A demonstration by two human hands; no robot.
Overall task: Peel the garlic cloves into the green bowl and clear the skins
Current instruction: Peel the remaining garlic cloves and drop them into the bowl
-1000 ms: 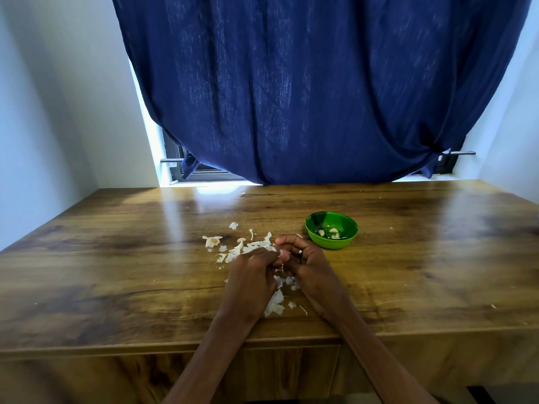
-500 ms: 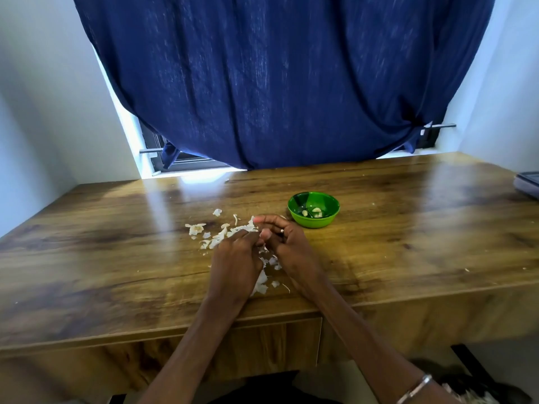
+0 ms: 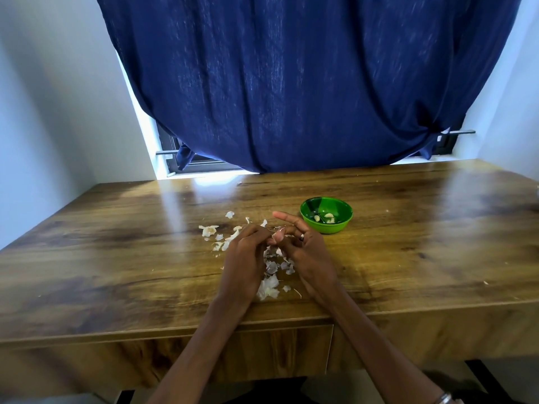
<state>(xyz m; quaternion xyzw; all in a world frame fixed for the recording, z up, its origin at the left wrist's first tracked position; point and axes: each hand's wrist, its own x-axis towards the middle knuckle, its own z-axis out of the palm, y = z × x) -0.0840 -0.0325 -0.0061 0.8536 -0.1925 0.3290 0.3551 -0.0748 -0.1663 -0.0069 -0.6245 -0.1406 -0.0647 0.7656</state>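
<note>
Surroundings: a dark blue curtain (image 3: 291, 83) is hanging behind the wooden table (image 3: 116, 258), bunched at its lower edge against a window frame (image 3: 201, 164), with pale walls lying to either side.
In the way: both forearms are crossing the near table edge, and the two hands are covering part of the skin pile between them.
Left hand (image 3: 248, 255): fingers are curling inward at a small pale piece between the hands – a garlic clove (image 3: 277, 236), as far as can be told; the exact grip is hidden behind the knuckles.
Right hand (image 3: 303, 246): thumb and lower fingers are closing on the same piece, while the forefinger is pointing straight out to the left (a ring is showing on one finger, a bangle at the wrist).
Green bowl (image 3: 326, 214): round, glossy plastic, sitting just beyond and to the right of the right hand, apart from it.
Peeled cloves (image 3: 325, 217): about three pale, smooth pieces are lying at the bowl's bottom – too small to count surely.
Skins (image 3: 269, 284): thin, papery white flakes are lying scattered on the tabletop, one cluster left of the hands, another between the wrists; well over a dozen.
Table surface: polished wood grain is reflecting window light.
</note>
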